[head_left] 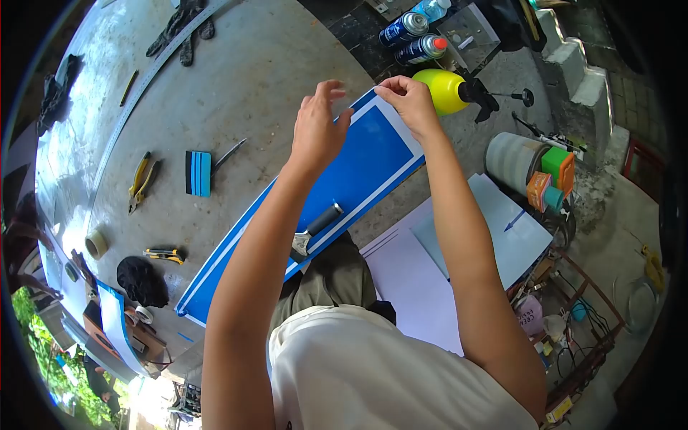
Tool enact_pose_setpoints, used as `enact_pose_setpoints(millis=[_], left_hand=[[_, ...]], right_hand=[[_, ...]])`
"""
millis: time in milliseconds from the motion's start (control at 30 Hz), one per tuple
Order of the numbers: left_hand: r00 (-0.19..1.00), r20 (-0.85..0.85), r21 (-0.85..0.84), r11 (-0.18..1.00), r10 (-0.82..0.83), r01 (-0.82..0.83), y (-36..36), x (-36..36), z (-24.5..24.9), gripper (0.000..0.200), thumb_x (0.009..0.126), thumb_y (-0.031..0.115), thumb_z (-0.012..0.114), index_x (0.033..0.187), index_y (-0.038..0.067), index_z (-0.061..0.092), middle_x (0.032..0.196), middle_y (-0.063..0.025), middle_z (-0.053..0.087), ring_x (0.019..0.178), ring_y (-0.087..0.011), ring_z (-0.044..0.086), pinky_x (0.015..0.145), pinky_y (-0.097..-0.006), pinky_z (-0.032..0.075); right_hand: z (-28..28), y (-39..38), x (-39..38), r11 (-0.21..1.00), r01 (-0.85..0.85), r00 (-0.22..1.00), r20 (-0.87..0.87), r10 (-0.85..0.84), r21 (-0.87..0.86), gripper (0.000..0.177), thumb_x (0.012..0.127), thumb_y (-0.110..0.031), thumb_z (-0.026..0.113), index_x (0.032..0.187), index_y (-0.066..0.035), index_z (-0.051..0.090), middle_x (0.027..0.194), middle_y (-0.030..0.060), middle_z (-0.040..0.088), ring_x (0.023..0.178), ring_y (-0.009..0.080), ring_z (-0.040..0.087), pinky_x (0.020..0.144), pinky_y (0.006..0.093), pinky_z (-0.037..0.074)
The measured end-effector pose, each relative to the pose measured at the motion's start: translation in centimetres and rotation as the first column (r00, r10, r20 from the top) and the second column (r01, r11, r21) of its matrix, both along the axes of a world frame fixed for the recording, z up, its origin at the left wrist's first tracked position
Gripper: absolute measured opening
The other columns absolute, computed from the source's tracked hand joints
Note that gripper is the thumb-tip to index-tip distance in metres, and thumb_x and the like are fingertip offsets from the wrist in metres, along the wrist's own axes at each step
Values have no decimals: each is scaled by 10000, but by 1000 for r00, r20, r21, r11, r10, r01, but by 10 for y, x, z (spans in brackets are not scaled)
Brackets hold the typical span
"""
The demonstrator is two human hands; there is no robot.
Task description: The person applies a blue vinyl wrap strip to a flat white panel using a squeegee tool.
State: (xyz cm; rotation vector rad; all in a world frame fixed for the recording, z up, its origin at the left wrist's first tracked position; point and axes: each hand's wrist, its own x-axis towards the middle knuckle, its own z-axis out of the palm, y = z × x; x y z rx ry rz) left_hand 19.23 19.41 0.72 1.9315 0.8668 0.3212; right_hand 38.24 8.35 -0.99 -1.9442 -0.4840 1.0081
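Note:
A long blue sign panel [373,154] with a white border line lies slantwise in front of me. My right hand [408,104] is at its far corner, thumb and fingertips pinched on the edge; whether they grip the panel or a thin film on it is hard to see. Over the far end hovers my left hand [320,125], fingers loosely bent and apart, holding nothing. A scraper [324,219] with a black handle rests on the panel near my lap. To the left lie a blue and black squeegee [198,173] and a thin blade-like tool [231,152].
On the table are pliers [141,183], a yellow utility knife [164,254], a tape roll [95,244], a black cloth bundle [142,281], a long metal ruler [136,92] and a dark glove [183,32]. Spray cans [421,49] and a yellow spray bottle [441,92] stand beyond my right hand.

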Motion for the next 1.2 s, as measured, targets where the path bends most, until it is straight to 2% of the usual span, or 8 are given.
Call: enact_pose_setpoints(millis=[100,167,267,467,600,767,867,1200], left_hand=[[999,24,10,999,-48,48,1,22,-13,468,950,155,777,1359,65,569,1180,-142,769,1106,-319,713,1008,-451,548],[993,-93,-202,978,-77,57,7,29,-10,453,952,173,789,1340,51,589,1074,-152,789,1047,-307,738,955,-431,566],[979,-198,-260,966,-52,-2,8,29,-15,440,947,191,802,1311,37,609,961,-147,795,942,-293,763,875,-398,584],[949,-314,-122,991,20,-61,2,37,-21,438,914,190,822,1268,33,619,900,-143,788,837,-280,765,794,-381,584],[931,-364,-171,981,20,-87,-1,40,-15,436,893,182,820,1256,35,627,940,-167,800,923,-353,767,845,-435,574],[943,-331,-90,993,37,-71,-5,37,-17,427,889,164,834,1231,28,616,896,-142,786,834,-289,764,787,-390,577],[943,-329,-119,989,40,-84,-4,37,-15,395,884,143,818,1206,34,618,918,-160,796,885,-348,765,829,-434,571],[940,-336,-105,989,65,-106,-7,38,-18,400,900,113,816,1228,3,615,905,-164,792,833,-282,775,776,-374,591]], right_hand=[[16,2,4,999,-8,999,-40,10,40,194,933,-157,812,1040,1,775,952,64,756,868,130,679,782,283,555],[11,1,7,999,-12,999,-48,14,47,204,940,-169,806,1046,2,777,953,70,760,873,137,685,789,291,558],[-8,1,10,995,-101,984,148,103,-24,224,940,-202,793,1024,6,784,927,109,765,860,186,707,796,334,571],[-23,1,5,995,-76,980,180,85,-59,182,920,-178,807,975,-7,777,944,127,770,845,198,715,789,353,576],[-25,0,3,995,-85,970,222,96,-56,156,919,-155,805,963,-10,772,944,124,770,838,194,714,781,345,578],[-26,-6,7,999,-45,982,183,49,-26,172,946,-132,786,1061,-8,758,926,51,762,812,115,676,766,276,557],[-30,-14,9,999,-7,987,158,13,-33,165,966,-108,759,1091,0,752,948,50,759,826,111,677,770,269,555],[-28,-11,-5,1000,18,993,121,-17,-6,166,950,-131,784,1062,-9,772,970,102,779,845,174,727,790,328,594]])
